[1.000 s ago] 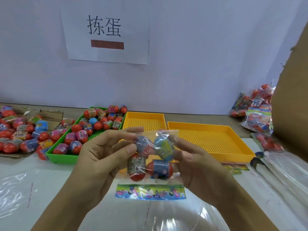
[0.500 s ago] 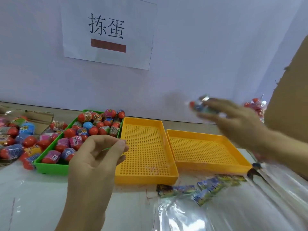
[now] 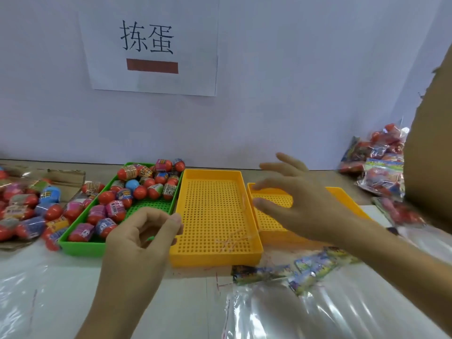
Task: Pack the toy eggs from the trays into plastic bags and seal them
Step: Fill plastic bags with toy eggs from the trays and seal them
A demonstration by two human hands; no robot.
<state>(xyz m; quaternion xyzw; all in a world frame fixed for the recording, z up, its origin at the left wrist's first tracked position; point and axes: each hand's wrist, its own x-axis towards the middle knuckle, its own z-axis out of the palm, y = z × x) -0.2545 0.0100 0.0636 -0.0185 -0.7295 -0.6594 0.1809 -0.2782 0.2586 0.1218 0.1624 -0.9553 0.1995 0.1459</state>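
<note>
While the right hand (image 3: 300,204) is hovering with its fingers spread wide and holding nothing over the right yellow tray (image 3: 347,199) at the centre right of the frame, the left hand (image 3: 144,231) is hanging at the lower centre, just in front of the green tray (image 3: 80,245). Its fingers are curling loosely toward the thumb, and nothing can be seen between them apart from a small green patch of the tray showing through the gap.

The toy eggs (image 3: 137,189) are lying piled in the green tray at the centre left, mostly red with pink, blue and printed wrappers. More loose eggs (image 3: 24,211) are lying on a cardboard sheet (image 3: 68,177) at the far left edge. Touching the green tray on its right side, the middle yellow tray (image 3: 215,255) is sitting with only its perforated floor showing, and the right yellow tray is sitting just beside it.

At the right edge of the frame, packed bags of eggs (image 3: 381,167) are lying heaped against a brown cardboard panel (image 3: 430,155). Along the bottom right, clear plastic bags (image 3: 318,311) with colourful printed header strips are lying spread flat on the white table (image 3: 186,304). A paper sign (image 3: 151,45) with two printed characters and a brown bar is hanging on the wall at the upper centre.
</note>
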